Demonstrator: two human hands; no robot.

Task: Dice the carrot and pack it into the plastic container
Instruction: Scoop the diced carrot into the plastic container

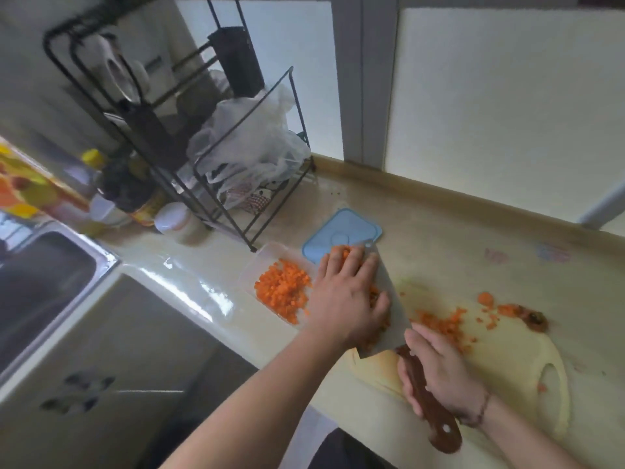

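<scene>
While right hand grips cleaver, flat-fingered left hand presses diced carrot.

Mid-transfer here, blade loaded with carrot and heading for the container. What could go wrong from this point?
1. The left hand presses dice against the cleaver blade; a slip could cut the fingers.
2. The container is small and sits near the counter edge, so dice may spill past its rim or a push could shift it.
3. Dice on the board lie beside the carrot stub and could get scooped up with it.
</scene>
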